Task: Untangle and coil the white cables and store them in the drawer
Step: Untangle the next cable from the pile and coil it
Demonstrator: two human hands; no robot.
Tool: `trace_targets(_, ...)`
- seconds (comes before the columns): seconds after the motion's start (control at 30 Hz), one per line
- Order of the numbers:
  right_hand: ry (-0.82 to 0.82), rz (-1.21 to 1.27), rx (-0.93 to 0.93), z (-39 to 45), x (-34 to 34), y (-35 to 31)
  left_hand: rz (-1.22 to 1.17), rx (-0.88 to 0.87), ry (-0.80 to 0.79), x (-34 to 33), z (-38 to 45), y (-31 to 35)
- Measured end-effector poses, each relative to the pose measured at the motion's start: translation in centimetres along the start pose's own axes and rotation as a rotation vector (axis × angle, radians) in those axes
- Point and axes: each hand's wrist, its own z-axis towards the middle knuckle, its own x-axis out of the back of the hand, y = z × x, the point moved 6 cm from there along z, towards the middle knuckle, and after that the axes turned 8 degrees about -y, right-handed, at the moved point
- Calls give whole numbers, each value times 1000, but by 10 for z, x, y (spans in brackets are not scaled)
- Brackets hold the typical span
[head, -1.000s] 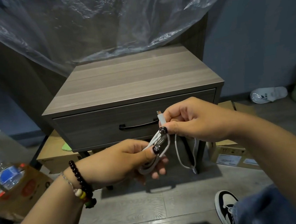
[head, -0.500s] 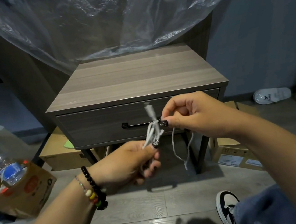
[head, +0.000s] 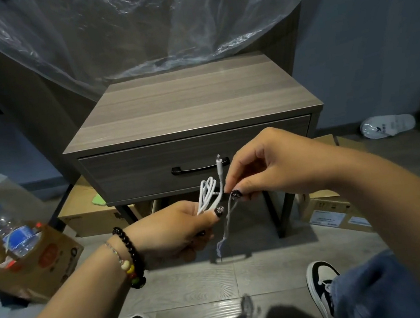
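A white cable (head: 208,194) is folded into a small bundle of loops, with a plug end sticking up in front of the drawer handle. My left hand (head: 177,227) grips the bundle's lower part between thumb and fingers. My right hand (head: 269,165) pinches the loose strand beside the loops; its free tail (head: 224,232) dangles below toward the floor. The grey wooden nightstand (head: 192,103) stands just behind, its drawer (head: 132,172) closed, with a black handle (head: 192,169).
Cardboard boxes (head: 85,216) sit under and to the right of the nightstand. A brown paper bag (head: 33,265) with a water bottle (head: 9,231) stands at left. Plastic sheeting (head: 137,24) hangs above. A white slipper (head: 387,126) lies at far right. My shoes (head: 320,282) rest on the floor.
The loops now stand higher above my left hand with the plug pointing up. My right hand has slid lower along the strand, and the dangling tail has shortened into a single hanging end.
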Motion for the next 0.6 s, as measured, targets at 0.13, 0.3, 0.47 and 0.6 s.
trace_targets(0.13, 0, -101, 35, 6, -7, -8, 200, 4, -81, -16, 1, 4)
trace_targets(0.3, 45, -202, 66, 11, -12, -16, 408, 56, -50, -22, 10, 1)
trace_targets(0.47, 58, -294, 65, 14, -12, -18, 293, 90, -8, -18, 12, -3)
trace_targets(0.6, 54, -331, 57, 18, -14, -17, 325, 88, -84, -21, 8, -1)
